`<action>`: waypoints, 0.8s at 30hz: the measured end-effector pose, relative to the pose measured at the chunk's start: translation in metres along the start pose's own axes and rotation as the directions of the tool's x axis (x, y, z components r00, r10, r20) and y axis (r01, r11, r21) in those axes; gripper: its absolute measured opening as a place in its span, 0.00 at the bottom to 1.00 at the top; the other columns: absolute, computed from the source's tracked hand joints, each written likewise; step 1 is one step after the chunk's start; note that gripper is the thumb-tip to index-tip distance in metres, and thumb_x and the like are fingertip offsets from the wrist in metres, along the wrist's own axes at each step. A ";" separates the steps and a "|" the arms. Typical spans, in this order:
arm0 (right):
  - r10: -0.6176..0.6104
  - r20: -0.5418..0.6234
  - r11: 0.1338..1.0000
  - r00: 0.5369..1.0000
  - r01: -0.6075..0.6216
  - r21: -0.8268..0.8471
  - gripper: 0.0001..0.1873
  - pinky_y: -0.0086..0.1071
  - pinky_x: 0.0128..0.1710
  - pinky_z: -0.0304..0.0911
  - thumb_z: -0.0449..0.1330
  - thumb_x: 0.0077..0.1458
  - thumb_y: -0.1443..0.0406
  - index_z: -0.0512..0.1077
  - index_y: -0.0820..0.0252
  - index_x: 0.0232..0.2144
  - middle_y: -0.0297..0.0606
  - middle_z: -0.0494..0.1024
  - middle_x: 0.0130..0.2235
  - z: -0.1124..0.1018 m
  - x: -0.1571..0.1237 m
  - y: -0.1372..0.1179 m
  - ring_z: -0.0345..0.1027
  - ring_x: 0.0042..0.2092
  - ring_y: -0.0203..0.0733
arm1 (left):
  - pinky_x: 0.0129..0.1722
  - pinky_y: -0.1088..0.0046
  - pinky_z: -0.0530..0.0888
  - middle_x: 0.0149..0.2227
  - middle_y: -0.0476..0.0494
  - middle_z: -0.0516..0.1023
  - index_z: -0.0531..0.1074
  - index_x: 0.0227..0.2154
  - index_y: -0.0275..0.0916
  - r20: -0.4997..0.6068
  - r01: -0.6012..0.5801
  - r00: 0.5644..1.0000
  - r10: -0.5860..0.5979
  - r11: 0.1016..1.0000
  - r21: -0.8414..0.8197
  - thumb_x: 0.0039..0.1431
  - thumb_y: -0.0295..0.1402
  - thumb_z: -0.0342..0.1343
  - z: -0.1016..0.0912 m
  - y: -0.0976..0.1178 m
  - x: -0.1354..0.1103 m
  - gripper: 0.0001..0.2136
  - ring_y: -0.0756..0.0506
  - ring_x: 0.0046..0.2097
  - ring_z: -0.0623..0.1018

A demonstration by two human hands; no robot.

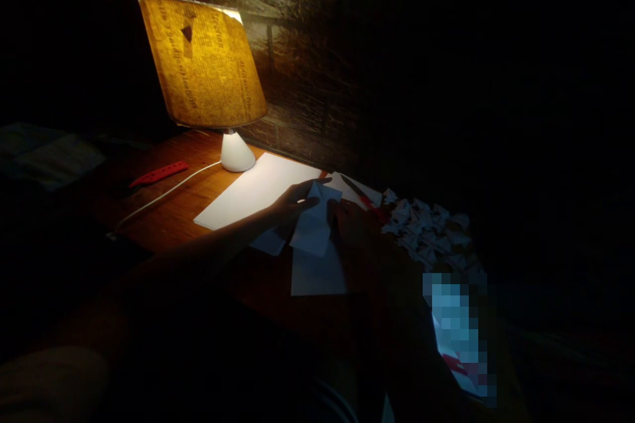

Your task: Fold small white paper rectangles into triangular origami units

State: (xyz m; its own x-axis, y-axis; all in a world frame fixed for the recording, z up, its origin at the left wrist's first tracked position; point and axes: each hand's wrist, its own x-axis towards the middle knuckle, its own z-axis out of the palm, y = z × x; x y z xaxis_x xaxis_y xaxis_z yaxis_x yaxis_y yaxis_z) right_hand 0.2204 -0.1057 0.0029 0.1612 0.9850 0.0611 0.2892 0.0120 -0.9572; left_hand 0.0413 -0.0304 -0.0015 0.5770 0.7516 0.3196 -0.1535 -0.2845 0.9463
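In the dim lamplight I hold a small folded piece of white paper [315, 221] above the wooden table [173, 211]. My left hand [292, 201] pinches its upper left edge, fingers closed on the fold. My right hand [350, 221] grips its right side, dark against the light. Beneath it lies another white sheet [317, 274], and a larger white sheet [253, 192] lies flat to the left.
A lit table lamp [203, 63] with a newspaper-print shade stands at the back on a white base, its cord running left. A red strip [159, 174] lies left. Scissors [364, 197] and a heap of folded paper pieces [429, 228] lie right. A glowing screen [459, 330] sits near me.
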 end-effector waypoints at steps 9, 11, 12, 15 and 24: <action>-0.010 0.031 1.000 0.999 0.009 0.014 0.26 0.36 0.29 0.59 0.56 0.59 0.42 0.63 0.52 0.20 0.34 0.67 0.21 -0.003 0.001 0.006 0.63 0.29 0.43 | 0.48 0.64 0.77 0.44 0.33 0.86 0.83 0.51 0.33 0.044 0.099 0.995 -0.092 0.973 -0.210 0.59 0.66 0.59 -0.002 -0.016 0.010 0.37 0.38 0.45 0.84; -0.010 0.044 1.000 0.999 0.009 0.030 0.27 0.36 0.29 0.59 0.56 0.58 0.41 0.63 0.52 0.20 0.35 0.67 0.22 -0.003 0.001 0.007 0.63 0.29 0.43 | 0.50 0.64 0.76 0.47 0.32 0.86 0.84 0.49 0.35 0.071 0.113 0.992 -0.101 0.974 -0.196 0.58 0.64 0.61 -0.003 -0.017 0.010 0.35 0.38 0.48 0.83; -0.006 0.058 0.999 0.998 0.004 0.036 0.27 0.36 0.29 0.58 0.57 0.57 0.40 0.64 0.53 0.20 0.35 0.68 0.22 -0.002 0.001 0.007 0.63 0.29 0.43 | 0.50 0.64 0.76 0.48 0.33 0.86 0.84 0.49 0.36 0.081 0.112 0.992 -0.099 0.976 -0.186 0.58 0.63 0.62 -0.004 -0.017 0.010 0.33 0.38 0.49 0.83; 0.006 0.067 1.000 0.998 -0.006 0.005 0.28 0.36 0.28 0.57 0.57 0.57 0.39 0.65 0.53 0.21 0.35 0.68 0.22 0.000 0.000 0.007 0.63 0.28 0.43 | 0.51 0.65 0.75 0.52 0.35 0.84 0.83 0.52 0.39 0.124 0.085 0.990 -0.067 0.986 -0.140 0.56 0.55 0.69 -0.005 -0.015 0.009 0.28 0.38 0.53 0.82; -0.114 0.013 0.991 0.993 0.115 -0.064 0.21 0.37 0.37 0.64 0.64 0.58 0.45 0.75 0.54 0.27 0.43 0.78 0.28 -0.007 -0.002 0.001 0.70 0.37 0.49 | 0.49 0.69 0.75 0.49 0.39 0.82 0.75 0.56 0.39 0.182 0.123 0.980 -0.084 0.968 -0.218 0.48 0.39 0.78 -0.001 -0.020 0.009 0.32 0.44 0.49 0.81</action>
State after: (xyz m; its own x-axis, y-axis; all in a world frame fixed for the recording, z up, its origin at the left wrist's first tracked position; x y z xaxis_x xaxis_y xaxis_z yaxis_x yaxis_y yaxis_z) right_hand 0.2268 -0.1087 0.0037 0.1151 0.9794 0.1661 0.3659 0.1137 -0.9237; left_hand 0.0493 -0.0171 -0.0175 0.7240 0.6521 0.2247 -0.2520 -0.0532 0.9663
